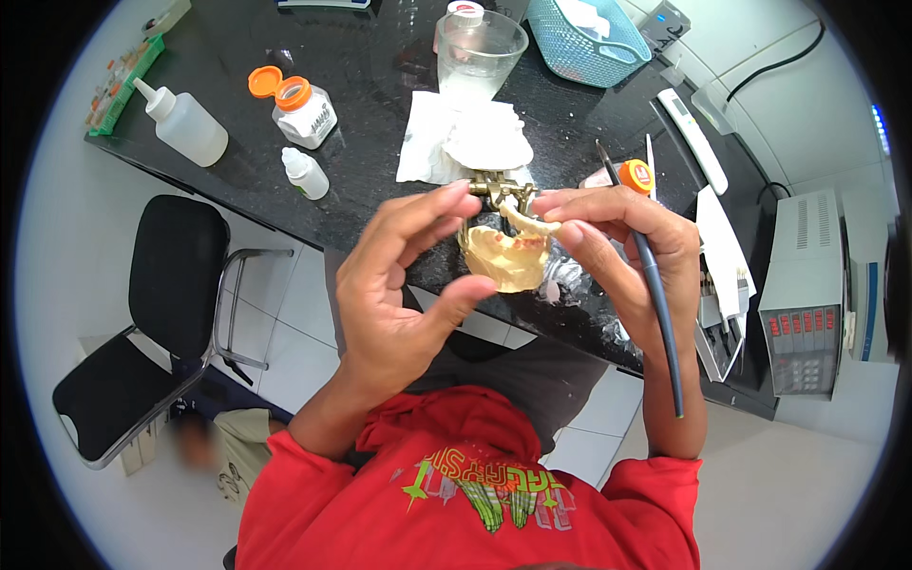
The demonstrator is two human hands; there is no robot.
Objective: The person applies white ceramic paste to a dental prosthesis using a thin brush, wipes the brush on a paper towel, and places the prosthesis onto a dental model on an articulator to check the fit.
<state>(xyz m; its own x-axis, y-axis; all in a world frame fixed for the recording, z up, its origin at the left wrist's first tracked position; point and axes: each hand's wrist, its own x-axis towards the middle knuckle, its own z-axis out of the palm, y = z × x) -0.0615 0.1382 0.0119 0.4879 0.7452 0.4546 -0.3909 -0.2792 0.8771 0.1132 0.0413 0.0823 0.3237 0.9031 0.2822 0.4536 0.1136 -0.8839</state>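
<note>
A brass dental articulator [493, 189] stands open near the counter edge, carrying a yellowish plaster jaw cast [503, 263] with reddish patches along its ridge. Behind its hinge, a white plaster piece [487, 142] lies back on white tissue. My left hand [389, 275] wraps around the left side, fingertips at the brass bar and thumb at the cast's front edge. Between thumb and fingertips of my right hand [627, 247] is a curved cream-coloured arch piece [528, 222], close over the cast's ridge. A dark, slim brush [654, 285] also rests in that hand, tip pointing up and away.
A glass cup [481, 57] and blue basket [587, 43] stand at the back. Left are a dropper bottle [304, 174], an orange-capped jar [304, 114] and a squeeze bottle [187, 125]. An orange-lidded jar [635, 176] sits behind my right hand. White residue [567, 277] marks the counter.
</note>
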